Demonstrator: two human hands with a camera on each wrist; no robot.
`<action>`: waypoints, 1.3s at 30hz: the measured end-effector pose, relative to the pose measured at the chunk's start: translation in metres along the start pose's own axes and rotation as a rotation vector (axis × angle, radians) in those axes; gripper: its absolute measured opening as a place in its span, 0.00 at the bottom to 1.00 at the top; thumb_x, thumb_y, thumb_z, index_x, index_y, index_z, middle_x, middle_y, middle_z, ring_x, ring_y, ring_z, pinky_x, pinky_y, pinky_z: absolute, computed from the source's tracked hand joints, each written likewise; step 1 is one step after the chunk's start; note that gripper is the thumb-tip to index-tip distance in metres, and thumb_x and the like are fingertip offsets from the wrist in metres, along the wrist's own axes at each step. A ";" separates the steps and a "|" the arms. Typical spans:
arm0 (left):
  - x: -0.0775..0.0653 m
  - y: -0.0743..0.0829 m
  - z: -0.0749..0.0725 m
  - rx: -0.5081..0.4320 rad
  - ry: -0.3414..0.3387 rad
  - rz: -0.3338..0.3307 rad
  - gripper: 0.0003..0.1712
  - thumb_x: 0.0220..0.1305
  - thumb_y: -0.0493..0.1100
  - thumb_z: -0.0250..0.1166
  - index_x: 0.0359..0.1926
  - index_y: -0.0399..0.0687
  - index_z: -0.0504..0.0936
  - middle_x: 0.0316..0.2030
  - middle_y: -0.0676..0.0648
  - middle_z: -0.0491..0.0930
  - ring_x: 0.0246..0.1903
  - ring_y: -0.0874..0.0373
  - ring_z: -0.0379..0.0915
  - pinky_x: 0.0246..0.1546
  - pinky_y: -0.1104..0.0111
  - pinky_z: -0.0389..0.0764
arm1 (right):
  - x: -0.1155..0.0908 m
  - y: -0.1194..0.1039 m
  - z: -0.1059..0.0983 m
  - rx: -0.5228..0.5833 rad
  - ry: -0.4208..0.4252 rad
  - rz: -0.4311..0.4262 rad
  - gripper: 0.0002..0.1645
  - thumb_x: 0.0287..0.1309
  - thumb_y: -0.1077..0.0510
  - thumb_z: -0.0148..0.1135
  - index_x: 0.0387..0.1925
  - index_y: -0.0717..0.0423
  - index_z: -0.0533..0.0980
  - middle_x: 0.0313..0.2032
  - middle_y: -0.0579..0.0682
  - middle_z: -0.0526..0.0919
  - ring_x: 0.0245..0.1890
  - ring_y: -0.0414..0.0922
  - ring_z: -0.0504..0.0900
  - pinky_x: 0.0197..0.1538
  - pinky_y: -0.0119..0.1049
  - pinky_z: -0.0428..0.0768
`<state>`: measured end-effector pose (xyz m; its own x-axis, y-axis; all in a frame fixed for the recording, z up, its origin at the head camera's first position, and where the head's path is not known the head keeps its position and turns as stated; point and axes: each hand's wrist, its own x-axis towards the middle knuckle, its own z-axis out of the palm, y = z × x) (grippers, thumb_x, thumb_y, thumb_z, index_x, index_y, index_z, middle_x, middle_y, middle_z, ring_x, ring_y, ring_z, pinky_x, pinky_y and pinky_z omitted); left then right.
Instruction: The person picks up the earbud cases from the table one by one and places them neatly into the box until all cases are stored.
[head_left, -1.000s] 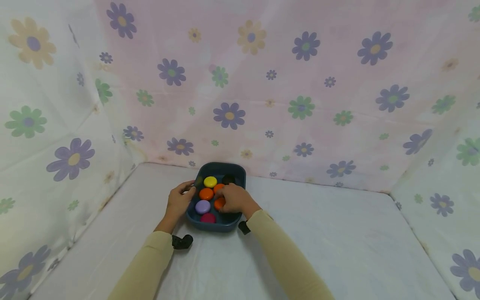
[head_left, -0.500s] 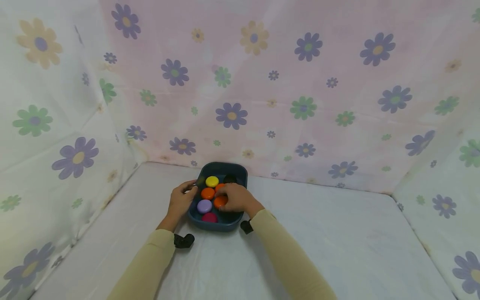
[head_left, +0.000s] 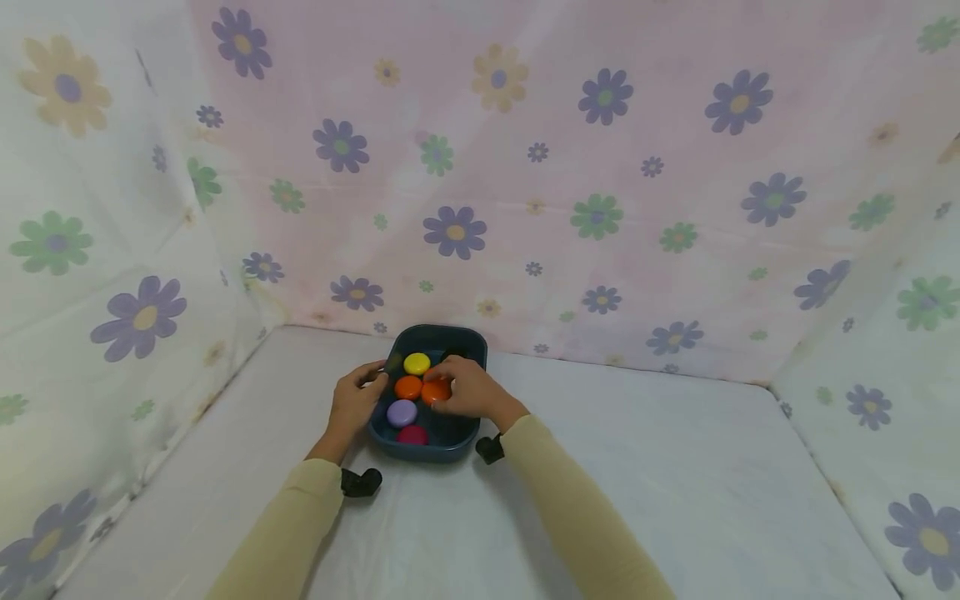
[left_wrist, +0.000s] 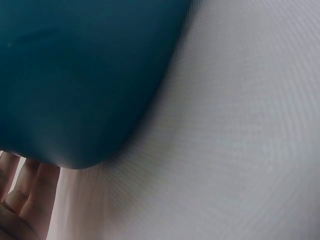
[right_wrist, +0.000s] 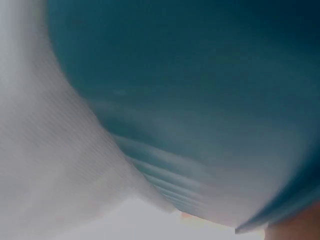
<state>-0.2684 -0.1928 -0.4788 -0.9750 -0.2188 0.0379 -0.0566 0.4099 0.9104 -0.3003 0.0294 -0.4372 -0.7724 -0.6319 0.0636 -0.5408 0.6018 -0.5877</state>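
In the head view, a dark blue rectangular tray (head_left: 423, 453) with rounded corners stands on a counter (head_left: 675, 483) spread with white cloth, close to the foot of a flowered fabric backdrop (head_left: 637, 192). Glossy round discs lie in the tray. Along its left side, from far to near, are a yellow disc (head_left: 417, 364), an orange disc (head_left: 408, 388), a lavender disc (head_left: 402, 413) and a crimson disc (head_left: 412, 435), the last close to the near wall. The left hand (head_left: 356, 402) is at the tray's left rim, thumb and forefinger apart with their tips at the edge; whether they clamp it I cannot tell. The right hand (head_left: 474, 390) reaches in over the right rim, its fingers and thumb pinching a second orange disc (head_left: 436, 393) just right of the first. I cannot tell whether this one is raised off the tray floor. A black disc (head_left: 454, 354) shows in part behind that hand. Both arms wear pale yellow sleeves (head_left: 288, 525), with a black fitting (head_left: 362, 482) at each wrist.

The left wrist view shows the tray's outer wall from close by, white cloth beside it, and several fingers of the left hand at the lower left, against the wall's edge.

The right wrist view is mostly filled by the tray's wall, with faint ridges low down; a blurred patch of skin shows at the lower right corner, and that hand's fingertips are hidden.
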 end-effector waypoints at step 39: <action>-0.003 0.002 0.000 -0.010 0.000 -0.015 0.23 0.69 0.48 0.55 0.62 0.48 0.75 0.52 0.38 0.80 0.53 0.45 0.73 0.56 0.55 0.72 | -0.058 0.066 -0.052 0.021 0.194 0.171 0.21 0.50 0.54 0.72 0.49 0.51 0.81 0.48 0.50 0.79 0.46 0.49 0.76 0.47 0.40 0.77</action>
<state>-0.2659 -0.1915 -0.4772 -0.9741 -0.2247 0.0241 -0.0690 0.3975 0.9150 -0.3088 0.1309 -0.4380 -0.9027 -0.4148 0.1145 -0.3913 0.6804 -0.6197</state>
